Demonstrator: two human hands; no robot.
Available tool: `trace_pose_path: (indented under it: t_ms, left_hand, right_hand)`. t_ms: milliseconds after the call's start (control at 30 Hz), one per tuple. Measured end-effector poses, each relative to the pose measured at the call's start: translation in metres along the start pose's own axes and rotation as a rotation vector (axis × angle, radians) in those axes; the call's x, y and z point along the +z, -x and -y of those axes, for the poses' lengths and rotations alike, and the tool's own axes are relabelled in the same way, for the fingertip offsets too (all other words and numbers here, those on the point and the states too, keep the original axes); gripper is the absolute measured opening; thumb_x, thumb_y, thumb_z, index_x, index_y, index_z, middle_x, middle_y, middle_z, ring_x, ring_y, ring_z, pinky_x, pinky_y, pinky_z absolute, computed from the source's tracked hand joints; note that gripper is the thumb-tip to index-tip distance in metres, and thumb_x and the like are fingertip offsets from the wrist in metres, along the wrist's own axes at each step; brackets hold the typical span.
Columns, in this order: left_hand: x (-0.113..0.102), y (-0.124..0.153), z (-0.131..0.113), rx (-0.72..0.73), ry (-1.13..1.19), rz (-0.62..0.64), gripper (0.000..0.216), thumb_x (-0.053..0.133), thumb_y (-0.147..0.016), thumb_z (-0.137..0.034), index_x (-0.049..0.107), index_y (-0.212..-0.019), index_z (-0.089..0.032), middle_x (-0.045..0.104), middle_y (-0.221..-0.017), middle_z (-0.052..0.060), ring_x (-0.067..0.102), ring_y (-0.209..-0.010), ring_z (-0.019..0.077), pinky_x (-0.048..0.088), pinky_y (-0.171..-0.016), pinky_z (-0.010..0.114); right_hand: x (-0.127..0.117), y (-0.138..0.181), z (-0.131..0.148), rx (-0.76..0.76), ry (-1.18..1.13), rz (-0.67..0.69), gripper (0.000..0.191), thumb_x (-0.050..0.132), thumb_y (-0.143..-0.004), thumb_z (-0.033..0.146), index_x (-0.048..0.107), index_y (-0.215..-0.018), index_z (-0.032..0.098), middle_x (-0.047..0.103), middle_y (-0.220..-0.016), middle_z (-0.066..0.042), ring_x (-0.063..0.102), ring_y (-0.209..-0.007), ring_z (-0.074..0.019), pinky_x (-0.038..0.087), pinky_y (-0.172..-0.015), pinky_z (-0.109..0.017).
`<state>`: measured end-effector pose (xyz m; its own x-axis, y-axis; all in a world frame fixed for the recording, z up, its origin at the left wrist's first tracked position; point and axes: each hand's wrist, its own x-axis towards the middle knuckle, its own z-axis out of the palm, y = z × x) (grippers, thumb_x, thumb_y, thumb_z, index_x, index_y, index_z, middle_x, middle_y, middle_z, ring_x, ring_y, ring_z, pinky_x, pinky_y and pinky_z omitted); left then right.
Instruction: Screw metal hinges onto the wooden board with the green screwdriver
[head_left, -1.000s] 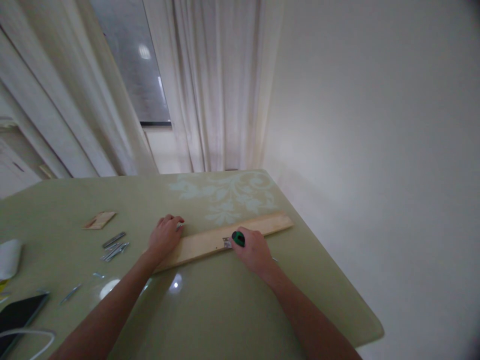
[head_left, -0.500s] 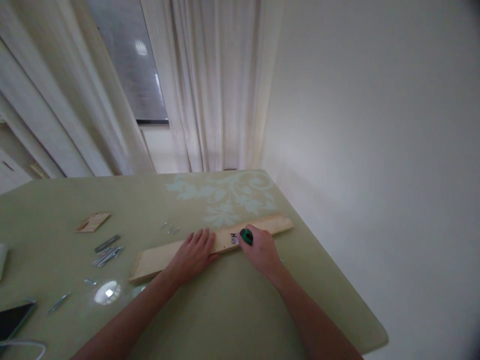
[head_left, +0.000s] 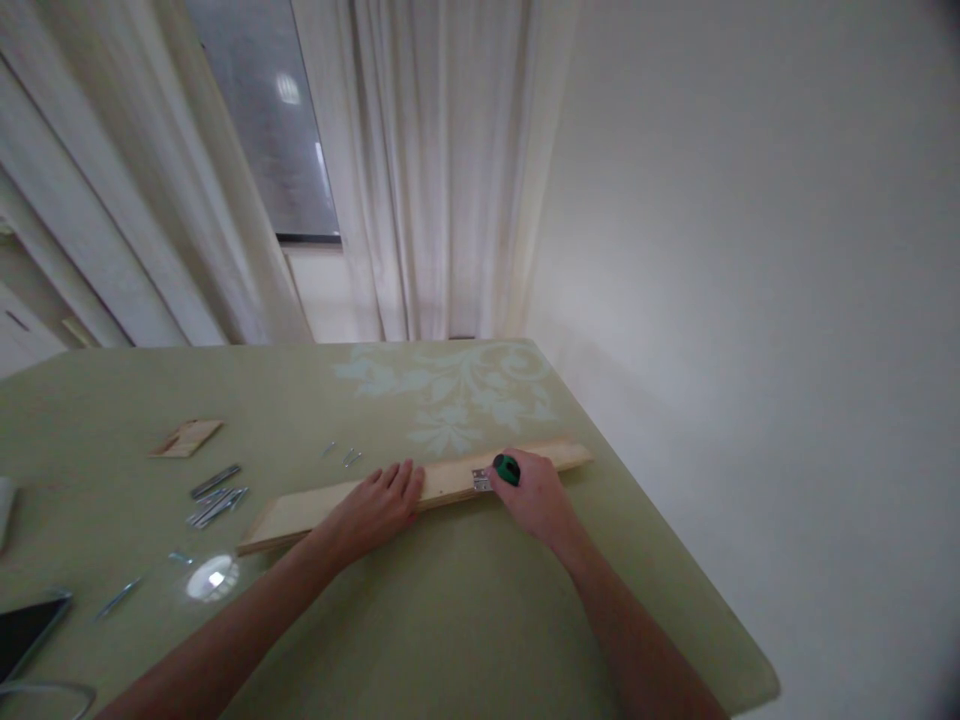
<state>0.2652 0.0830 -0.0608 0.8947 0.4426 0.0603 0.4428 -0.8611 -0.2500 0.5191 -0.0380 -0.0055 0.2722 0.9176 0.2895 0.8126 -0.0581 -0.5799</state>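
A long pale wooden board [head_left: 315, 508] lies across the green table [head_left: 465, 620]. My left hand [head_left: 375, 510] rests flat on the board's middle, fingers stretched out. My right hand [head_left: 536, 495] is closed round a green-handled screwdriver [head_left: 508, 468], its tip at a small metal hinge [head_left: 481, 481] on the board. A few loose screws [head_left: 341, 457] lie just beyond the board.
Several metal hinges [head_left: 216, 496] and a small wood piece [head_left: 186, 438] lie at the left. A dark phone [head_left: 26, 632] with a cable sits at the lower left edge. White curtains [head_left: 420, 170] hang behind the table; the table's right edge drops off beside the wall.
My left hand left the screws at the board's far side and came to lie flat on the board's middle. The board's left end swung slightly nearer. The right hand stayed at the hinge.
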Motion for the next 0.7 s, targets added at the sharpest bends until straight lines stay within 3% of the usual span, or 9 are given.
trace_pose_path:
  t_ms: [167, 333, 533, 700]
  left_hand:
    - [0.009, 0.012, 0.0, -0.022, 0.027, -0.054, 0.047, 0.047, -0.103, -0.027, 0.054, -0.146, -0.009, 0.058, -0.146, 0.031, 0.062, -0.132, 0.041, 0.053, -0.104, 0.057]
    - [0.009, 0.013, -0.002, -0.033, 0.044, -0.077, 0.046, 0.046, -0.101, -0.027, 0.056, -0.143, -0.01, 0.062, -0.142, 0.03, 0.066, -0.127, 0.0384, 0.056, -0.102, 0.053]
    - [-0.008, 0.016, -0.019, -0.104, 0.022, -0.028, 0.044, 0.047, -0.099, -0.029, 0.061, -0.136, -0.01, 0.067, -0.134, 0.029, 0.072, -0.111, 0.0357, 0.062, -0.085, 0.044]
    - [-0.029, 0.014, -0.017, -0.154, 0.169, 0.04, 0.038, 0.052, -0.098, -0.036, 0.065, -0.128, -0.015, 0.074, -0.117, 0.021, 0.075, -0.091, 0.0288, 0.059, -0.073, 0.035]
  right_hand:
    - [-0.01, -0.007, -0.018, 0.002, 0.006, -0.014, 0.021, 0.064, -0.09, 0.029, 0.069, -0.072, 0.018, 0.066, -0.069, -0.004, 0.055, -0.066, -0.0163, 0.036, -0.065, -0.028]
    - [-0.012, -0.007, -0.017, -0.007, -0.033, -0.017, 0.019, 0.066, -0.089, 0.032, 0.069, -0.076, 0.018, 0.068, -0.072, -0.003, 0.058, -0.068, -0.0163, 0.039, -0.066, -0.027]
    - [-0.007, -0.004, -0.005, -0.032, -0.1, -0.012, 0.019, 0.064, -0.09, 0.033, 0.069, -0.079, 0.018, 0.068, -0.074, -0.003, 0.058, -0.07, -0.0161, 0.04, -0.068, -0.027]
    - [-0.005, -0.003, 0.0, -0.023, -0.154, -0.028, 0.022, 0.063, -0.091, 0.035, 0.069, -0.078, 0.018, 0.065, -0.07, -0.001, 0.056, -0.067, -0.0152, 0.039, -0.064, -0.026]
